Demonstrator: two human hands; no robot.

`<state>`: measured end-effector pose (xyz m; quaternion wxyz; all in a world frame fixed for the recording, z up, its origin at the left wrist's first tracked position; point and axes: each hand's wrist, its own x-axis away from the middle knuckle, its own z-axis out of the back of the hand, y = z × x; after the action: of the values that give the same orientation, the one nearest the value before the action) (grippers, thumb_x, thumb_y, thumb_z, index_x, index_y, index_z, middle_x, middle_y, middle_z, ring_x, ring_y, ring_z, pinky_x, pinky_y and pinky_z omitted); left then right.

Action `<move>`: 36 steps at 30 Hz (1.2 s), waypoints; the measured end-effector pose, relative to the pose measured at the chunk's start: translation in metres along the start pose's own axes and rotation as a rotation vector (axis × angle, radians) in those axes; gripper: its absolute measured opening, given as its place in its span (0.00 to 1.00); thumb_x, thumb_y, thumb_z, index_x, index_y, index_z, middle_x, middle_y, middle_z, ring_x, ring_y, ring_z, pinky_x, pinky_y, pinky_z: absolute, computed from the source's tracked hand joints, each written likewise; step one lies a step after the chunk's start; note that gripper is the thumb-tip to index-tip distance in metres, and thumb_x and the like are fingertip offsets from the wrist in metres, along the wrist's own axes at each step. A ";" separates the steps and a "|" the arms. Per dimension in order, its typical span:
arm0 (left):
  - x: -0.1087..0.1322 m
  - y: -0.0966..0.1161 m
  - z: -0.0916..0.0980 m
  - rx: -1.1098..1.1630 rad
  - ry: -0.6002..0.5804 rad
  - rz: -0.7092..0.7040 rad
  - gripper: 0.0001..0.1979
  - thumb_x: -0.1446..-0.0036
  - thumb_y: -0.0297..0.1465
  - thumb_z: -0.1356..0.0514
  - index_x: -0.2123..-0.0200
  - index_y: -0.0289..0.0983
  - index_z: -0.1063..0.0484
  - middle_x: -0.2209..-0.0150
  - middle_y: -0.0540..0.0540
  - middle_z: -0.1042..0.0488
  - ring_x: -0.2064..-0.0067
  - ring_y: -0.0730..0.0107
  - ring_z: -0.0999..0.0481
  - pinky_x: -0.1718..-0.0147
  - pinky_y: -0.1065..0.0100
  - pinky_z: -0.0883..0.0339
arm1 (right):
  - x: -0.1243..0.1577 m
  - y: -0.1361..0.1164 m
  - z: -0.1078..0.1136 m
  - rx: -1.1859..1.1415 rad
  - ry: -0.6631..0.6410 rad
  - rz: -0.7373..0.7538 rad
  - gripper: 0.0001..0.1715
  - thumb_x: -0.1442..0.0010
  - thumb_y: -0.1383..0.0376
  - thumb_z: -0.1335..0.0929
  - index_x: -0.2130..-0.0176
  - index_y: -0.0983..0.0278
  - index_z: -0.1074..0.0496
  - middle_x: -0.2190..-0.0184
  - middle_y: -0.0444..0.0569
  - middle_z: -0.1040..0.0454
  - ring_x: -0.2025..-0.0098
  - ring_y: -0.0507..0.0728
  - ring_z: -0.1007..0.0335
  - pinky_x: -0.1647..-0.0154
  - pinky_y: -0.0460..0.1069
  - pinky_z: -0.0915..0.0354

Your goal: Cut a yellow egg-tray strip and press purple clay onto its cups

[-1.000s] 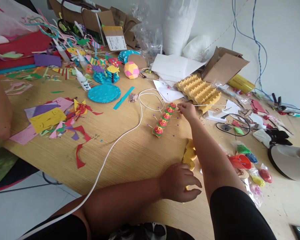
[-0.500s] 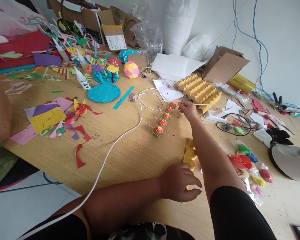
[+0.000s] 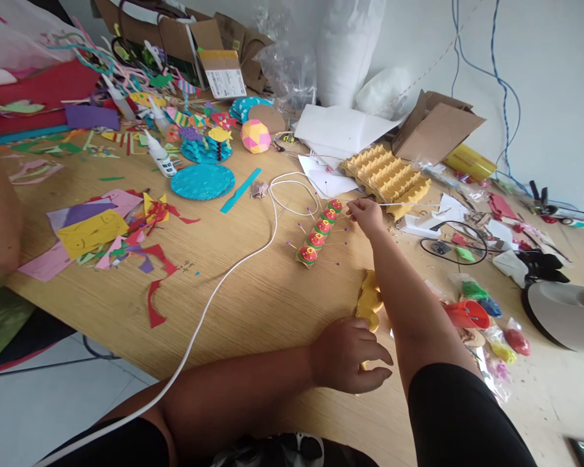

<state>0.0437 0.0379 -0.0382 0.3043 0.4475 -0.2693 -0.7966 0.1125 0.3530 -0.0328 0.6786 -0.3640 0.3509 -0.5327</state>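
Observation:
A caterpillar craft [image 3: 319, 233] lies mid-table: a row of red and green humps with yellow rings on top. Thin legs with purple tips stick out along both its sides. Beside its far end, my right hand [image 3: 366, 216] is closed in a pinch; whatever is between the fingertips is too small to make out. My left hand [image 3: 351, 355] rests nearer my body, fingers loosely curved and apart, with nothing in it. A yellow egg-carton strip [image 3: 368, 299] lies just beyond my left hand, partly hidden by that hand and my right forearm.
A white cable [image 3: 209, 301] crosses the table and loops behind the caterpillar. A yellow egg tray [image 3: 389, 175] stands beyond my right hand. To the left are a blue disc [image 3: 203, 181], a glue bottle [image 3: 160, 155] and paper scraps. An orange cup [image 3: 468, 314] lies right. Another person's arm [image 3: 0, 188] shows far left.
The caterpillar has shifted very slightly to the left. Both my hands stay almost in the same place, the right one still pinched.

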 end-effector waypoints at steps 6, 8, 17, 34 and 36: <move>0.000 0.001 0.001 0.009 -0.002 -0.001 0.11 0.42 0.39 0.38 0.65 0.39 0.20 0.78 0.48 0.26 0.70 0.66 0.28 0.67 0.63 0.33 | 0.001 -0.001 0.000 0.016 -0.005 0.011 0.15 0.42 0.56 0.28 0.70 0.66 0.25 0.74 0.47 0.22 0.78 0.48 0.33 0.75 0.44 0.36; 0.000 0.001 0.001 0.000 -0.016 0.006 0.10 0.42 0.38 0.38 0.65 0.39 0.20 0.78 0.48 0.26 0.70 0.66 0.28 0.67 0.63 0.33 | 0.001 -0.001 0.000 0.025 -0.006 0.014 0.15 0.43 0.56 0.28 0.71 0.66 0.25 0.74 0.47 0.22 0.78 0.48 0.33 0.75 0.44 0.36; 0.000 0.000 0.000 0.011 -0.013 0.007 0.10 0.42 0.38 0.38 0.65 0.39 0.20 0.78 0.48 0.27 0.70 0.66 0.29 0.66 0.64 0.33 | 0.000 0.001 0.001 0.051 -0.004 0.022 0.13 0.43 0.57 0.28 0.71 0.65 0.25 0.75 0.46 0.23 0.78 0.49 0.33 0.75 0.44 0.35; 0.001 0.000 -0.001 -0.011 -0.008 0.001 0.10 0.43 0.39 0.37 0.64 0.40 0.20 0.77 0.48 0.26 0.69 0.66 0.27 0.65 0.63 0.31 | -0.003 0.002 0.006 -0.056 -0.041 -0.085 0.15 0.47 0.65 0.24 0.59 0.68 0.22 0.76 0.45 0.23 0.79 0.47 0.32 0.73 0.44 0.31; 0.001 0.000 -0.001 -0.020 -0.022 0.007 0.10 0.43 0.39 0.37 0.64 0.40 0.20 0.77 0.48 0.26 0.69 0.66 0.26 0.65 0.64 0.31 | -0.001 -0.003 0.009 -0.066 -0.054 -0.111 0.15 0.47 0.66 0.23 0.59 0.68 0.22 0.76 0.45 0.22 0.79 0.47 0.32 0.72 0.44 0.30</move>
<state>0.0445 0.0371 -0.0389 0.3085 0.4348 -0.2662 -0.8031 0.1180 0.3546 -0.0255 0.6451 -0.4192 0.3291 -0.5476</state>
